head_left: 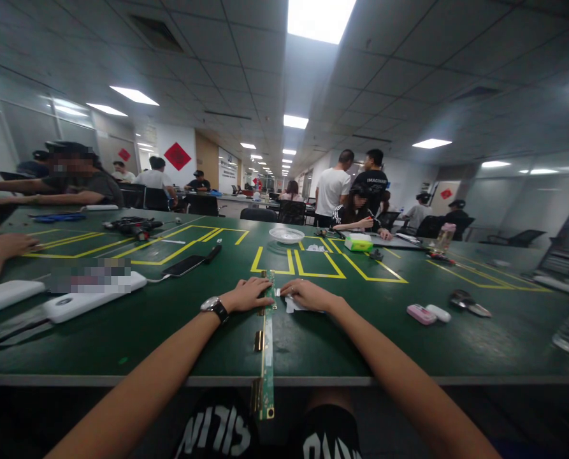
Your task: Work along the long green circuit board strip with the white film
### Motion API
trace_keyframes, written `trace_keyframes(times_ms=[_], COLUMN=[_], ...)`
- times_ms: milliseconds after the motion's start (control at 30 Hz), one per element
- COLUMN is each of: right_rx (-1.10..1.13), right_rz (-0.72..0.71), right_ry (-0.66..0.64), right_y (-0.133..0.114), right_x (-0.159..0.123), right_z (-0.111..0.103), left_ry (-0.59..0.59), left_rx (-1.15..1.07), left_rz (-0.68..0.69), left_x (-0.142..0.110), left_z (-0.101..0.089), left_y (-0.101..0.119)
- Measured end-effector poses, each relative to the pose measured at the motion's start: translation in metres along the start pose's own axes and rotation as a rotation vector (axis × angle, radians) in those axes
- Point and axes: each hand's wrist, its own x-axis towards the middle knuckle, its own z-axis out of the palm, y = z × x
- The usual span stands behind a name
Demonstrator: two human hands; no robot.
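A long, narrow green circuit board (267, 344) with gold-coloured flaps along its left side lies lengthwise in front of me. Its near end sticks out past the table's front edge. My left hand (246, 296), with a watch on the wrist, holds the far part of the board, fingers across it. Just right of the board, my right hand (309, 294) is closed with bent fingers on a crumpled white wipe (292, 306), which lies partly under the palm. A small white piece shows at its fingertips, touching or close to the board's edge.
Yellow tape outlines mark the green table (360, 344). A white bowl (287, 236) and a green pack (358, 243) stand farther back. To the left are a phone (187, 264) and white power banks (93, 296); at right, a pink case (420, 314). Other people sit around.
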Motion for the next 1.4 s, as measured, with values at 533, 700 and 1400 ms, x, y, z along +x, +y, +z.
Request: trace_keyframes(times_ms=[533,700,1400], right_rx=[0.018,0.009,-0.163], right_rz=[-0.025,-0.006,0.020], right_ry=[0.009,0.009,0.123], right_y=[-0.004,-0.002,-0.002], right_x=[-0.001,-0.001,0.007], right_z=[0.001,0.003,0.015], left_ry=[-0.016,-0.031,-0.024], left_rx=[-0.007,-0.006,-0.082], left_rz=[-0.002,-0.004,-0.016], left_x=[0.000,0.001,-0.002], left_z=[-0.001,0.001,-0.005], left_y=[0.003,0.003,0.009])
